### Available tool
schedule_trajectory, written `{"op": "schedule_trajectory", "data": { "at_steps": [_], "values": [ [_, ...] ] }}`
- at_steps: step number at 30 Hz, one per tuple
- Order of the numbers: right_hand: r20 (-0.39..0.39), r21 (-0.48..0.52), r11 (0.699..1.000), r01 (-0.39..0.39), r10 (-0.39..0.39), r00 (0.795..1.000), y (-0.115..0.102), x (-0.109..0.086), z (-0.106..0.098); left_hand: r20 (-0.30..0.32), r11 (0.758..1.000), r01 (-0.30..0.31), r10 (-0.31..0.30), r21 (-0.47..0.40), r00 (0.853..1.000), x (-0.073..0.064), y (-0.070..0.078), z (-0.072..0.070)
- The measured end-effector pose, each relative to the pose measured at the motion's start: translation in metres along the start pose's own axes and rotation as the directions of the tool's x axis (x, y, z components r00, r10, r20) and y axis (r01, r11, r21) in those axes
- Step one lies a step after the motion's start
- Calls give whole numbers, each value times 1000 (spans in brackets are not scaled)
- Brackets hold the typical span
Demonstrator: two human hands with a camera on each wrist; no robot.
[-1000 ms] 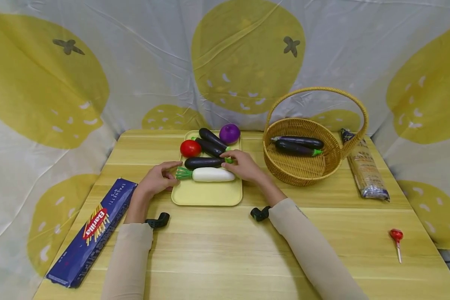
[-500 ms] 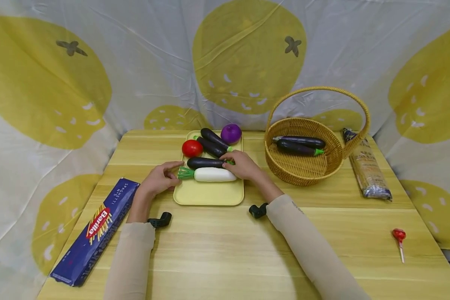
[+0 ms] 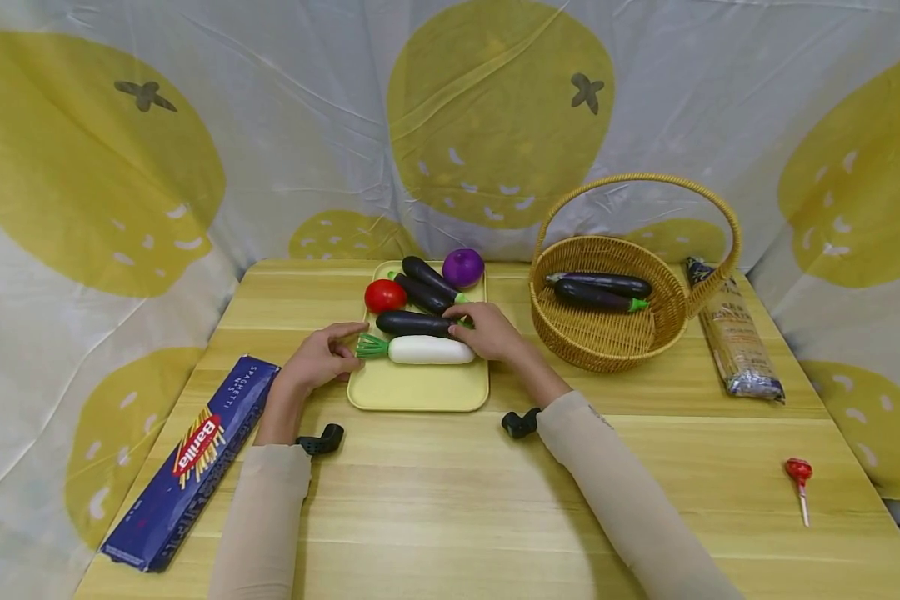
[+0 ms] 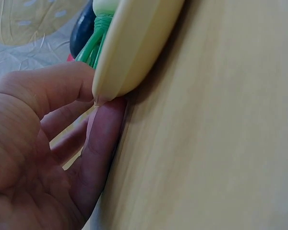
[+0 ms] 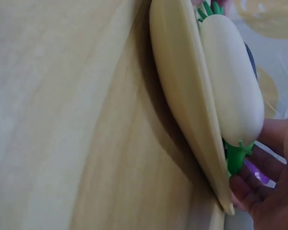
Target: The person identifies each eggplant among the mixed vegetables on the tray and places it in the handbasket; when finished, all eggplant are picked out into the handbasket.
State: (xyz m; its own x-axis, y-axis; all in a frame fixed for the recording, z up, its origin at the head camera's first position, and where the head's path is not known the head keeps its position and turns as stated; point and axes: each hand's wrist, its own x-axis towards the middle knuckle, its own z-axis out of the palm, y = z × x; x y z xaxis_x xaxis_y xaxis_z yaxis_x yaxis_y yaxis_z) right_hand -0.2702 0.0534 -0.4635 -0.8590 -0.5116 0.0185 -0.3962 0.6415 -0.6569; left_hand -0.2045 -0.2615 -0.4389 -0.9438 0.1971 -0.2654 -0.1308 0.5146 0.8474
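Observation:
A pale yellow tray holds a white radish with green leaves, several dark eggplants, a red tomato and a round purple vegetable. My left hand grips the tray's left rim; in the left wrist view one finger lies under the edge beside the radish leaves. My right hand pinches the green stem end of the front eggplant, just behind the radish. In the right wrist view the fingertips meet at the green stem, close to the tray rim.
A wicker basket with a tall handle stands right of the tray, two eggplants inside. Beyond it lies a bag of noodles. A blue spaghetti box lies at the left, a red lollipop at the right.
The front eggplant has shifted very slightly back and to the right in my right hand. My left hand stays at the tray's rim. The whole view has moved a little.

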Motion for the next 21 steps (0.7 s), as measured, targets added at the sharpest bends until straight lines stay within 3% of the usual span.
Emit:
{"op": "schedule_trajectory", "data": {
  "at_steps": [13, 21],
  "values": [
    [-71, 47, 999, 11, -8, 997, -7, -29, -31, 5, 1000, -9, 9, -4, 1000, 0, -1, -1],
    [-184, -3, 997, 79, -79, 980, -7, -52, -56, 2, 1000, -3, 3, -3, 1000, -1, -1, 0]
  ]
}}
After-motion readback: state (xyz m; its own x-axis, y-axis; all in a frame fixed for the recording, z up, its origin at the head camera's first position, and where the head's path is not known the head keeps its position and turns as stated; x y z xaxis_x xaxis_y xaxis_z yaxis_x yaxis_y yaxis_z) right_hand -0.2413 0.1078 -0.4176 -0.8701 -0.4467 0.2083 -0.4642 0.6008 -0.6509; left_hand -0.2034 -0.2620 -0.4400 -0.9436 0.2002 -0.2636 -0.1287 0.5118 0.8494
